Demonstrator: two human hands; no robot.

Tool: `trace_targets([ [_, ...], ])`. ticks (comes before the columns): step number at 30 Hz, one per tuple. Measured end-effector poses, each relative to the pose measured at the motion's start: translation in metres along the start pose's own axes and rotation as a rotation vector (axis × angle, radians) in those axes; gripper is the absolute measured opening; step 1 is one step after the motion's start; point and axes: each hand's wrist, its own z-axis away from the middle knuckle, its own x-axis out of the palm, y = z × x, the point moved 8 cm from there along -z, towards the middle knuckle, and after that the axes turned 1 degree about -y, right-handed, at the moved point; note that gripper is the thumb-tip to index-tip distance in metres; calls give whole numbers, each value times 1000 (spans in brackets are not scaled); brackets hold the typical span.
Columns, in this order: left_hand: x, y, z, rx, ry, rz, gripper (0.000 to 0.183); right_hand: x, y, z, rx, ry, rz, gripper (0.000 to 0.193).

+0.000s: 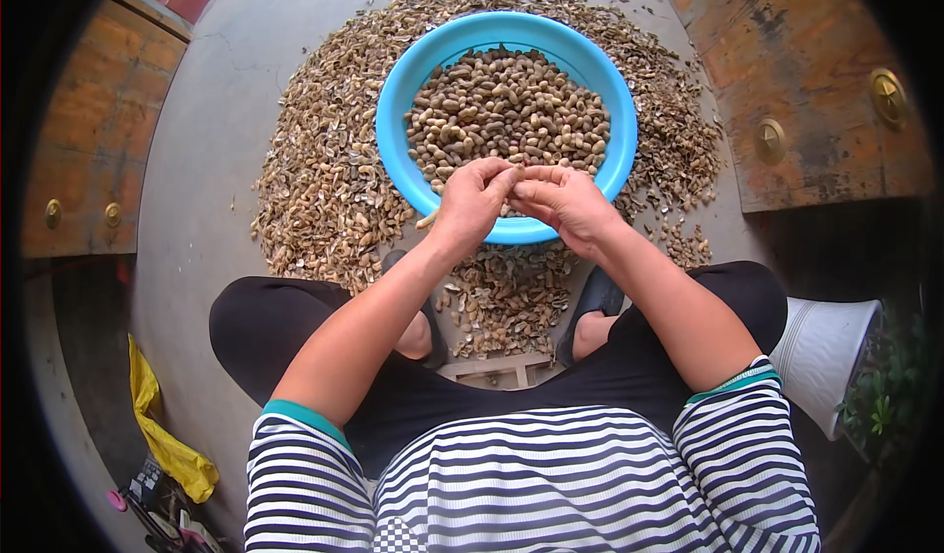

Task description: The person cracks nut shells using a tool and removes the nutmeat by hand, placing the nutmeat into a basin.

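Observation:
A round blue basin (393, 111) holds a heap of unshelled peanuts (506, 101). Over its near rim my left hand (472, 199) and my right hand (570, 204) meet, with thumbs and fingertips pinched together. Between the fingertips is a small peanut (518, 168), mostly covered by the fingers. A pale tan piece of peanut shell (426, 221) shows beside the left hand, at the basin's edge; whether the hand holds it I cannot tell.
Cracked peanut shells (324, 170) lie thickly around the basin and between my feet. Wooden furniture with brass fittings (826, 81) stands on both sides. A white pot (824, 361) with a plant is at right; a yellow bag (167, 435) lies at lower left.

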Motion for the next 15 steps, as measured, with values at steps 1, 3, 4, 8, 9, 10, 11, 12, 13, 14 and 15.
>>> trace_targets([
  [1, -3, 2, -1, 40, 43, -57, 20, 5, 3, 0, 45, -66, -143, 27],
  [3, -4, 4, 1, 110, 78, -83, 21, 6, 3, 2, 64, -70, -170, 25],
  [4, -6, 10, 2, 178, 115, -109, 21, 7, 4, 4, 85, -74, -197, 23],
  [8, -2, 13, 0, 102, 33, -8, 20, 8, 3, 4, 77, -99, -192, 24],
  [9, 0, 11, 0, 21, -16, 25, 22, 7, 3, 4, 87, -100, -196, 24],
  [10, 2, 9, 0, -61, -62, 56, 23, 7, 3, 4, 99, -105, -200, 23],
  [11, 1, 8, 0, -61, -62, 55, 23, 7, 3, 4, 99, -105, -201, 23],
  [12, 0, 7, -1, -50, -69, 79, 22, 10, 1, 6, 92, -122, -206, 25],
  [13, 0, 8, -1, -39, -77, 103, 21, 12, -2, 7, 85, -138, -210, 27],
  [14, -1, 9, -2, -40, -78, 102, 21, 13, -5, 8, 85, -137, -211, 27],
  [15, -5, 13, -4, 6, -51, 90, 20, 18, -7, 10, 109, -165, -314, 28],
])
